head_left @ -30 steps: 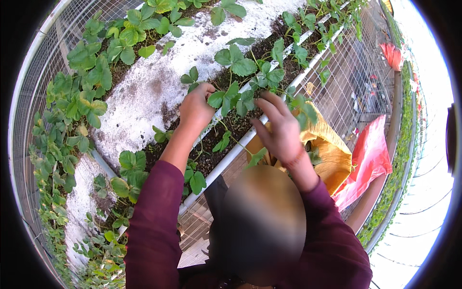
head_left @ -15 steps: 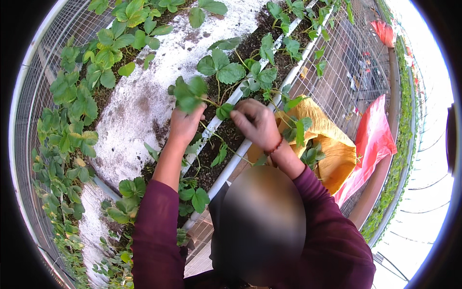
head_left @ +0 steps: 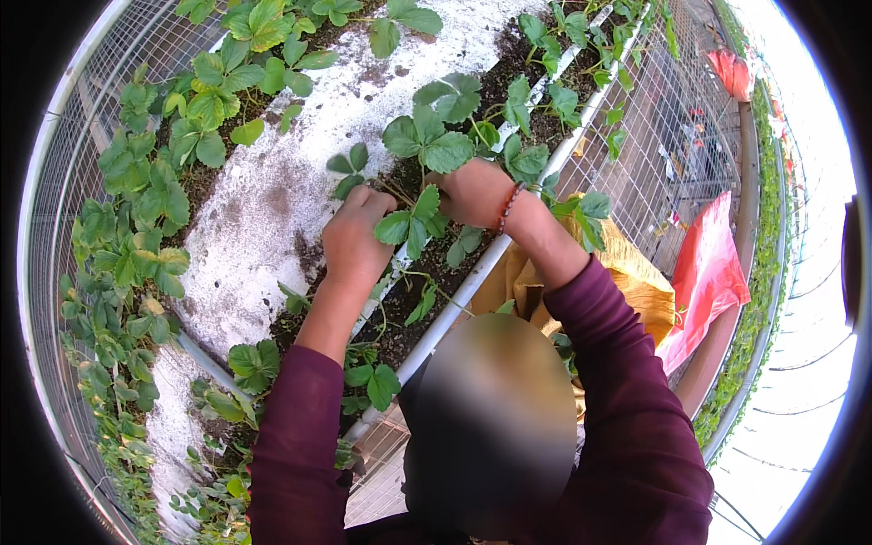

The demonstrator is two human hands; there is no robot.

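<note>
My left hand [head_left: 357,234] is closed on the stem of a strawberry leaf [head_left: 350,163], whose leaflets stand up above the fingers over the white bed surface. Close by, my right hand [head_left: 477,193], with a beaded bracelet [head_left: 510,207] on its wrist, reaches into the strawberry plant [head_left: 434,141] near its base. Its fingers are curled in, and their tips are partly hidden by shadow and leaves, so what they pinch cannot be made out. A green leaf [head_left: 413,221] hangs between the two hands, in front of the dark soil [head_left: 445,259].
White pipes [head_left: 481,272] run diagonally along the planted soil strip. A yellow sack [head_left: 627,272] and a red sack [head_left: 713,272] lie at the right, beside wire mesh [head_left: 654,118]. More strawberry plants [head_left: 136,209] grow along the left edge. White, dirt-marked sheeting [head_left: 254,218] covers the bed's middle.
My right hand has moved up and slightly left, in among the plant's stems. The left hand has shifted a little, still holding a stem; its leaf has swung and shows less blur.
</note>
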